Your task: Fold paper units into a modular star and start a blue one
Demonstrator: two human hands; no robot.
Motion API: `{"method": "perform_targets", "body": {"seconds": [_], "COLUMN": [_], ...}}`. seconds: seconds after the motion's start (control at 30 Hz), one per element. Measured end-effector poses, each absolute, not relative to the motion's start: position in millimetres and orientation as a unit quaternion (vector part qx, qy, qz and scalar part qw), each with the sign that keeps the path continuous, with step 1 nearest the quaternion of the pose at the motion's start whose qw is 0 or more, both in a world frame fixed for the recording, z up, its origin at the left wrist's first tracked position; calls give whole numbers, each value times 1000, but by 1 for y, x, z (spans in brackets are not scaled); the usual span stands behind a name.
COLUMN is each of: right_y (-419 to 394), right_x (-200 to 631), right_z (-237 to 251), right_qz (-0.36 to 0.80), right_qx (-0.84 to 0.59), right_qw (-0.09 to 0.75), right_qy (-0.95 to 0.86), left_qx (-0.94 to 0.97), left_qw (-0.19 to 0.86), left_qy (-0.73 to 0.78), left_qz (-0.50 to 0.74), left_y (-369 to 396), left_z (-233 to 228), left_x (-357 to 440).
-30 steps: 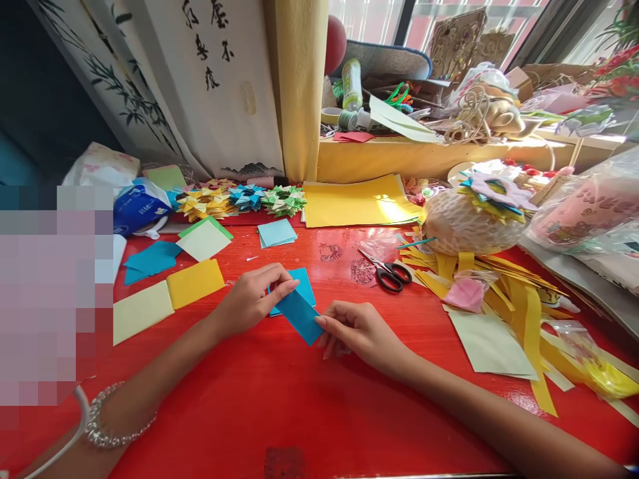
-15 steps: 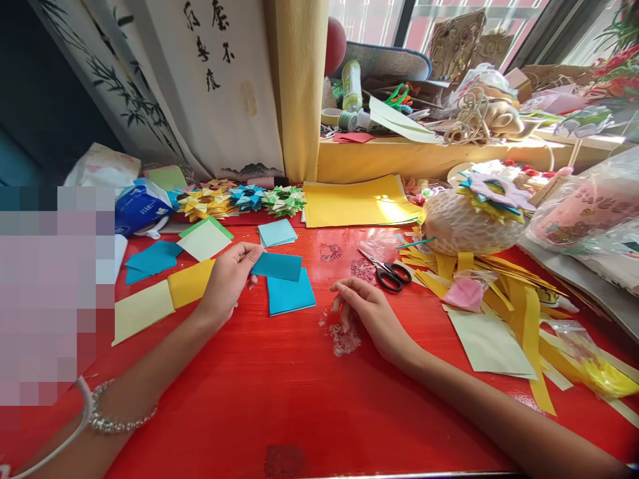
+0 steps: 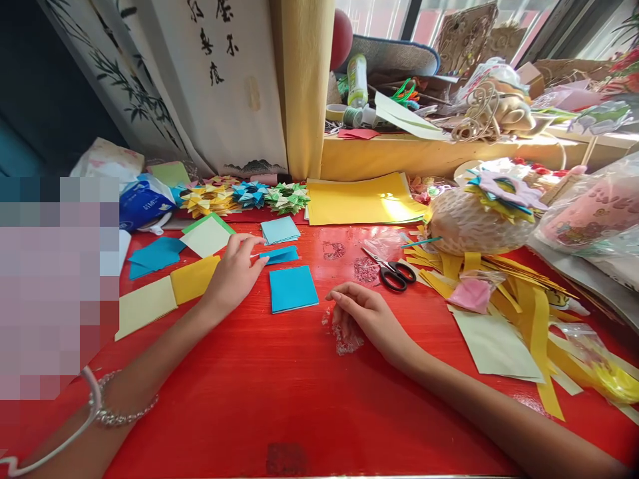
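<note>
a person's left hand (image 3: 234, 273) sets a folded blue paper (image 3: 281, 255) down on the red desk (image 3: 279, 399), fingertips touching its left end in a loose, spread grip rather than a pinch. a second ago both hands held this strip in mid-air over the desk's centre; half a second ago the left hand alone carried it off toward 11 o'clock. it now lies flat just beyond a blue square sheet (image 3: 293, 289), which suggests one fold is finished and put aside.

the right hand (image 3: 362, 316) has dropped away from the paper and rests on the desk at 3 o'clock of the blue square, fingers curled loosely, holding nothing, over a scuffed patch in the paint.

counted around the hands: one blue square in the middle; one small stack of pale blue squares (image 3: 280, 229) at 12 o'clock of the folded piece; one yellow square (image 3: 194, 278) and one cream square (image 3: 144, 306) at 9 o'clock of the left hand; two darker blue sheets (image 3: 156, 255) overlapping beyond them. three folded paper stars, yellow (image 3: 204, 200), blue (image 3: 249, 193) and green (image 3: 286, 197), sit in a row at the far edge. one pair of black-handled scissors (image 3: 392, 269) lies at 1 o'clock of the right hand, near a pile of yellow strips (image 3: 519, 299) too tangled to count.
</note>
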State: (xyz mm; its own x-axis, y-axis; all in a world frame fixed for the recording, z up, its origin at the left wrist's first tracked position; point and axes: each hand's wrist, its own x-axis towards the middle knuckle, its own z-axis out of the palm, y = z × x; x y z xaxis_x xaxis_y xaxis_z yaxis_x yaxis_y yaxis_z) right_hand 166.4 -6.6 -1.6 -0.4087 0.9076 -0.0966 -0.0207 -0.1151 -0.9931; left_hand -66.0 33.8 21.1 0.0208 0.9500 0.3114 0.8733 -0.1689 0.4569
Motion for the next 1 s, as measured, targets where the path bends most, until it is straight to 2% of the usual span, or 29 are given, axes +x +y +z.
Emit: {"method": "perform_targets", "body": {"seconds": [0.07,0.2,0.3,0.5,0.6,0.8,0.9,1.0], "right_y": [-7,-8,-8,-8,-8,-7,-7,-7], "right_x": [166,166,166,166,167,165,164,164], "right_z": [-2,-2,-2,-4,-4,4,5,0], "right_qz": [627,622,620,616,623,661,678,666], "right_qx": [-402,-408,-409,-409,-407,-388,-379,-393], "right_qw": [364,356,355,353,354,381,386,366], "right_qy": [-559,-565,-568,-573,-566,-517,-497,-517], "left_qx": [770,874,880,897,920,915,928,941], "left_qw": [67,156,160,131,73,-196,-251,-245], "left_qy": [581,439,439,419,376,271,162,88], "left_qz": [255,135,81,59,82,227,222,215], "left_y": [33,28,24,25,27,9,-9,-14], "left_z": [24,25,23,22,21,23,27,26], "left_x": [-65,-62,-60,-64,-65,-54,-42,-35]}}
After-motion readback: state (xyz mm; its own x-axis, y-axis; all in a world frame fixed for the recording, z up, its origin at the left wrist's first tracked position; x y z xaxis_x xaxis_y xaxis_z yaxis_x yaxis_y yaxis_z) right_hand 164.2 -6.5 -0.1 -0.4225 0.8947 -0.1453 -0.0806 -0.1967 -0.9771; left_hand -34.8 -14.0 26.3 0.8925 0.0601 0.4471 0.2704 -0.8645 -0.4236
